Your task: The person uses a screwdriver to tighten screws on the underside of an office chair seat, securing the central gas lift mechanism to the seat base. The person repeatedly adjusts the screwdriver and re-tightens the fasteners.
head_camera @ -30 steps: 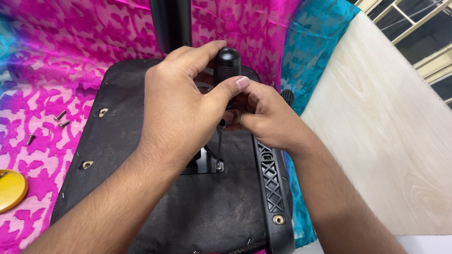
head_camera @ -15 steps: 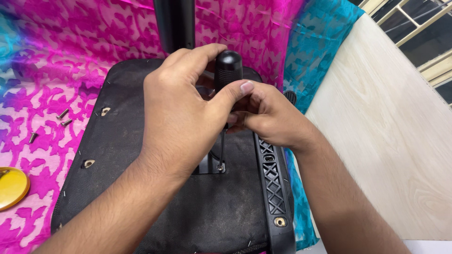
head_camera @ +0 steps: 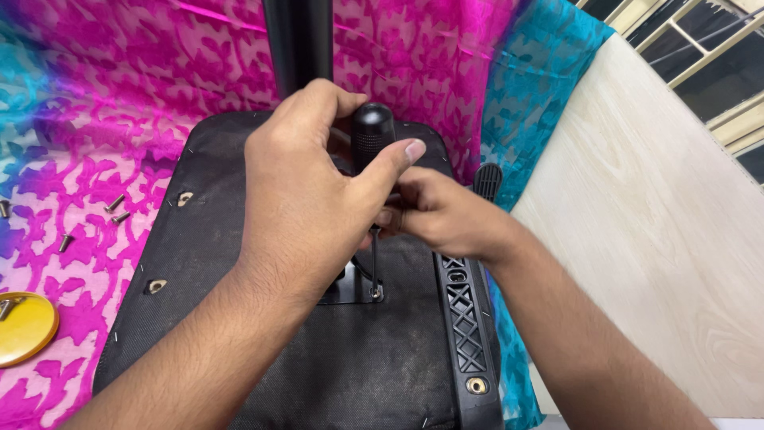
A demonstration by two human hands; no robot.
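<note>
The screwdriver (head_camera: 372,139) stands nearly upright over the middle of the black fabric-covered chair seat underside (head_camera: 207,263), its long axis close to vertical: the black handle points up toward the camera and the thin shaft runs down to a tip that meets a screw (head_camera: 376,292) in the small metal plate (head_camera: 350,291). Held this way, the tool lines up with the screw so that pressing and turning go straight down its axis.

The left hand (head_camera: 306,207) comes over the top with its fingers closed around the handle, thumb laid across the near side, where it can press and twist. The right hand (head_camera: 442,215) sits lower, its fingers pinched about the shaft just under the handle, seemingly to keep the tip from slipping off the screw head.

Along the seat's right edge runs a black plastic bracket (head_camera: 465,318) with a lattice pattern and a bolt at its near end; a black lever (head_camera: 487,181) rises beyond it. A black column (head_camera: 298,44) stands at the seat's far edge. The seat lies on a pink and teal patterned cloth (head_camera: 119,103); loose screws (head_camera: 115,209) lie on it toward the left edge, and a yellow round lid (head_camera: 24,326) sits at the near left. A pale wooden board (head_camera: 652,231) lies to the right.
</note>
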